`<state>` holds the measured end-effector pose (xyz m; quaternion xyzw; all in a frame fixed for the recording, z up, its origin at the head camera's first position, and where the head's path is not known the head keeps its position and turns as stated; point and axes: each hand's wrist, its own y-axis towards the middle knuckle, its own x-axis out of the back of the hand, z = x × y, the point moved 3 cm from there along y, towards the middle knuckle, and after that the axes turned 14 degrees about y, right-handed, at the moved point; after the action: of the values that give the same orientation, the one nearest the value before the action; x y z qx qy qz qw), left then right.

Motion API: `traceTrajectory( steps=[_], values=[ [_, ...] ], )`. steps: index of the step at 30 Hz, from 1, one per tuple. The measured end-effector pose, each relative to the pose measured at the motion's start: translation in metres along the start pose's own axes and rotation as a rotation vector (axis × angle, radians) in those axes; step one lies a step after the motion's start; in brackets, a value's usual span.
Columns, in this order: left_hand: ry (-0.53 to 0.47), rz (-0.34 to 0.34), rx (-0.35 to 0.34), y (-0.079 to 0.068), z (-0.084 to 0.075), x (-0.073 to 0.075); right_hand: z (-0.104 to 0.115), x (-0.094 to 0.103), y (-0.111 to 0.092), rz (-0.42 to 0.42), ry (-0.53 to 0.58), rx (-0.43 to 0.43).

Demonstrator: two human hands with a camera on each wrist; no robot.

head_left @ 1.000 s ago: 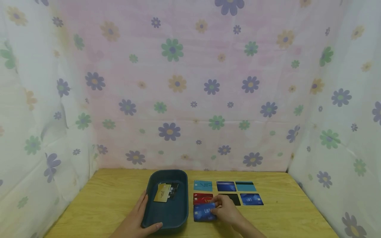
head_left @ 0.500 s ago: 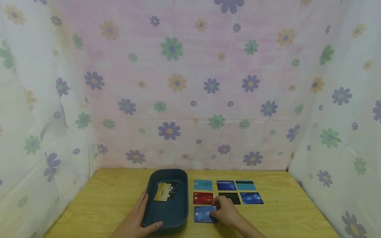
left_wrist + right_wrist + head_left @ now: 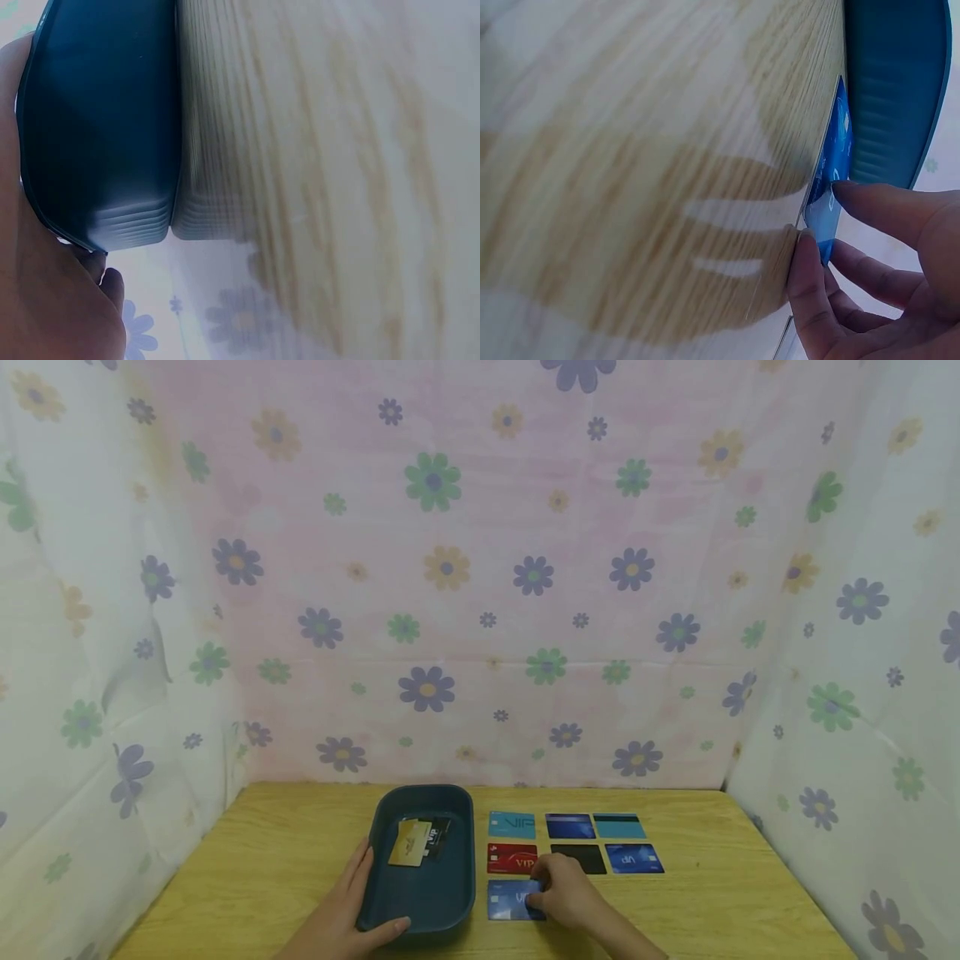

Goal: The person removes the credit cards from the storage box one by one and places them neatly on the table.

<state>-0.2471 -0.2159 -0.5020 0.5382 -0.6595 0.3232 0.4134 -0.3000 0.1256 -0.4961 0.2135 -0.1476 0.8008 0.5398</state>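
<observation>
In the head view, my right hand holds the right edge of a blue VIP card, which lies at the table's near side below a red VIP card. The right wrist view shows the thumb on the card's face and a fingertip beside its edge at the tabletop. My left hand grips the dark teal tray at its left side and near corner, thumb over the rim. Inside the tray, a gold card partly covers a black VIP card.
Other cards lie in rows right of the tray: a light blue VIP card, a dark blue card, a striped teal card, a black card and another blue card. Flowered cloth surrounds the wooden table.
The blue card, tilted and overlapping the red card's lower edge a second ago, now lies squared below it. My right hand has shifted slightly with it; my left hand and the tray stay put.
</observation>
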Motion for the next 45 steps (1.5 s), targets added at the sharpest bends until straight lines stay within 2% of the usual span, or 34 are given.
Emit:
traceTrajectory(
  steps=[11,17,27,45],
  values=[
    [0.008,0.004,0.008,0.0,-0.0008,0.002,0.0024,0.0001,0.0026,0.006,-0.048,0.015],
    [0.005,-0.001,-0.001,0.0005,0.0015,0.0006,0.0002,-0.001,0.0039,0.023,-0.035,0.013],
    [0.008,-0.005,0.0,0.0005,0.0016,0.0006,-0.0004,-0.0023,0.0061,0.063,-0.052,0.074],
    [0.001,-0.003,-0.008,0.0014,0.0041,-0.002,-0.0008,-0.0037,0.0063,0.057,-0.059,-0.006]
  ],
)
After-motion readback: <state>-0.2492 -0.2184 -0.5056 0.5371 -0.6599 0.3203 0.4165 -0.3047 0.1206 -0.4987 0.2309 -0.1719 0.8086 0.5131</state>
